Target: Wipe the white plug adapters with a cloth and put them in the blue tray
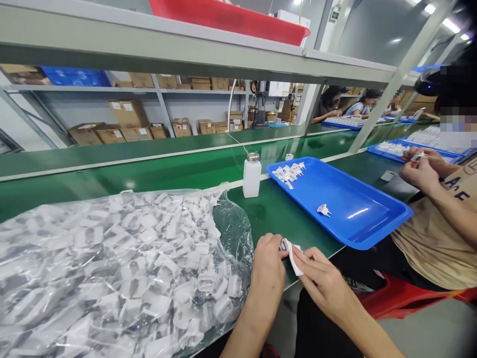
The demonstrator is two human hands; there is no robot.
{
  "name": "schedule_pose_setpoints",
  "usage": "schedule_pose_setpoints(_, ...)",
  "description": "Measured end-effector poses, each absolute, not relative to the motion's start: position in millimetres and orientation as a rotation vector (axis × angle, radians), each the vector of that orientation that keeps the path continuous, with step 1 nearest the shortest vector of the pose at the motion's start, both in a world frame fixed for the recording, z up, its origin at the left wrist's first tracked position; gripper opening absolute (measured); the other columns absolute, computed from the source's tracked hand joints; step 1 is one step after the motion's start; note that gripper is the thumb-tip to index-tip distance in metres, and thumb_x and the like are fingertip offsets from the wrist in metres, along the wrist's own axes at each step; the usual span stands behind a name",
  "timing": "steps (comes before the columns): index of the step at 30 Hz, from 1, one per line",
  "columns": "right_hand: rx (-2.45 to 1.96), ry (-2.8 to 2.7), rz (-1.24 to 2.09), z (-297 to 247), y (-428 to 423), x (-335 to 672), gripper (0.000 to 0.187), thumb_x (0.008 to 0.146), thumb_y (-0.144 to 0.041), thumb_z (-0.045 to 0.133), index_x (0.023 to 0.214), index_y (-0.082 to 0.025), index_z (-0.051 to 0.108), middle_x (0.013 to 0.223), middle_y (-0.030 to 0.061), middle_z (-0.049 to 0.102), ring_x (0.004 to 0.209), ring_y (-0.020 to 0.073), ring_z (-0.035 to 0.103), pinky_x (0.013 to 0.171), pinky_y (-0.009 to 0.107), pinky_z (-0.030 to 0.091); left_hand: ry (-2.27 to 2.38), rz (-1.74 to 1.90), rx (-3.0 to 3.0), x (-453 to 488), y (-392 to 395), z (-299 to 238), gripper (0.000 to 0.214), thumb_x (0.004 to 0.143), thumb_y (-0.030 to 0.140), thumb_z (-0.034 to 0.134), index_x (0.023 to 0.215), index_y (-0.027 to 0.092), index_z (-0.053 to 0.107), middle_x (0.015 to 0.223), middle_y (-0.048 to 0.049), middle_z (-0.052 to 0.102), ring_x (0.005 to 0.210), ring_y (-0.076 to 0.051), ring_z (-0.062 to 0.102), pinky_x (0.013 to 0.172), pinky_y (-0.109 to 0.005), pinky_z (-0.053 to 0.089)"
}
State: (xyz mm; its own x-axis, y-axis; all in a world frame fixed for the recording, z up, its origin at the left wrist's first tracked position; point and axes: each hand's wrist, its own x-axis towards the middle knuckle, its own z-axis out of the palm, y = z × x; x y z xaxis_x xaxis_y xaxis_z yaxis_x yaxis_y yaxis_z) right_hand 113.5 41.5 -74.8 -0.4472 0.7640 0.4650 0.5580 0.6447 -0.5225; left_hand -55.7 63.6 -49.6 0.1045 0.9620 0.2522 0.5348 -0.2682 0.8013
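At the front edge of the green bench, my left hand (268, 261) is closed on a small white plug adapter (283, 245), mostly hidden by the fingers. My right hand (323, 278) pinches a folded white cloth (295, 263) that is pressed against the adapter. Left of my hands lies a clear plastic bag (238, 233), spread open and heaped with loose white plastic plug housings (149, 263). Beyond my right hand, a blue tray (357, 199) carries a cluster of white plugs (288, 172) in its far corner and a single plug (324, 210) near its middle.
A white pump bottle (252, 176) stands between bag and tray. An overhead shelf (186, 47) with a red bin (231, 20) spans the bench. At right, a co-worker's hands (423, 166) hold a small white part, near a red stool (402, 298).
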Motion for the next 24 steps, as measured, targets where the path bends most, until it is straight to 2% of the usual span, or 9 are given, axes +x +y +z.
schedule_pose_setpoints(3,-1.015,-2.173,0.429,-68.2,51.2,114.6,0.044,0.103,-0.018,0.044,0.143,-0.026,0.060,0.117,0.0087,0.074,0.087,0.0237,0.055,0.078,0.040,0.052,1.461,1.060,1.896,-56.7,63.4,-49.8,0.029,0.085,-0.004,0.047,0.075,0.019,0.062,0.078,-0.0035,0.060,0.077,-0.020,0.054,0.069,-0.030,0.043)
schedule_pose_setpoints(5,-1.027,-2.181,0.470,-62.2,58.6,113.8,0.038,0.104,-0.020,0.043,0.135,-0.026,0.065,0.110,0.0074,0.074,0.086,0.0224,0.054,0.078,0.038,0.051,1.461,1.066,1.916,-57.3,63.7,-51.2,0.028,0.085,-0.004,0.048,0.074,0.019,0.061,0.077,-0.0029,0.060,0.076,-0.020,0.053,0.070,-0.030,0.042)
schedule_pose_setpoints(9,-1.040,-2.222,0.559,-48.5,71.4,112.1,0.034,0.107,-0.025,0.042,0.103,-0.026,0.076,0.098,0.0035,0.071,0.086,0.0195,0.055,0.078,0.033,0.050,1.458,1.098,1.925,-56.6,64.4,-56.0,0.031,0.083,-0.007,0.047,0.080,0.017,0.066,0.081,-0.0047,0.063,0.080,-0.020,0.055,0.069,-0.028,0.045)
schedule_pose_setpoints(11,-1.036,-2.247,0.575,-42.5,77.1,112.3,0.038,0.108,-0.027,0.040,0.089,-0.024,0.073,0.091,0.0027,0.069,0.086,0.0192,0.055,0.078,0.033,0.049,1.452,1.115,1.920,-55.6,64.3,-58.2,0.036,0.081,-0.010,0.044,0.086,0.016,0.068,0.085,-0.0061,0.064,0.083,-0.020,0.057,0.070,-0.026,0.048)
schedule_pose_setpoints(13,-1.028,-2.275,0.575,-37.7,82.3,113.3,0.039,0.108,-0.027,0.040,0.084,-0.023,0.070,0.087,0.0022,0.067,0.087,0.0191,0.055,0.079,0.033,0.048,1.443,1.128,1.915,-54.7,64.1,-59.8,0.040,0.080,-0.012,0.042,0.090,0.015,0.070,0.088,-0.0072,0.065,0.086,-0.019,0.059,0.070,-0.024,0.051)
schedule_pose_setpoints(19,-1.038,-2.297,0.553,-38.9,76.6,115.0,0.036,0.108,-0.029,0.041,0.086,-0.024,0.070,0.084,0.0019,0.065,0.088,0.0192,0.056,0.078,0.032,0.048,1.450,1.134,1.919,-55.2,62.5,-59.8,0.040,0.082,-0.011,0.042,0.089,0.015,0.071,0.087,-0.0071,0.065,0.085,-0.019,0.059,0.071,-0.023,0.052)
schedule_pose_setpoints(22,-1.078,-2.240,0.493,-51.4,57.7,111.0,0.035,0.109,-0.028,0.036,0.113,-0.023,0.070,0.099,0.0066,0.069,0.093,0.0218,0.054,0.083,0.037,0.049,1.483,1.117,1.922,-55.2,62.0,-59.1,0.036,0.083,-0.009,0.045,0.084,0.017,0.071,0.084,-0.0061,0.066,0.084,-0.019,0.059,0.071,-0.025,0.050)
schedule_pose_setpoints(24,-1.097,-2.215,0.449,-58.9,43.2,107.3,0.038,0.108,-0.026,0.034,0.132,-0.021,0.062,0.113,0.0114,0.070,0.097,0.0243,0.053,0.088,0.043,0.048,1.514,1.095,1.924,-54.3,62.2,-58.0,0.035,0.082,-0.008,0.046,0.082,0.017,0.071,0.084,-0.0064,0.066,0.084,-0.020,0.059,0.072,-0.026,0.049)
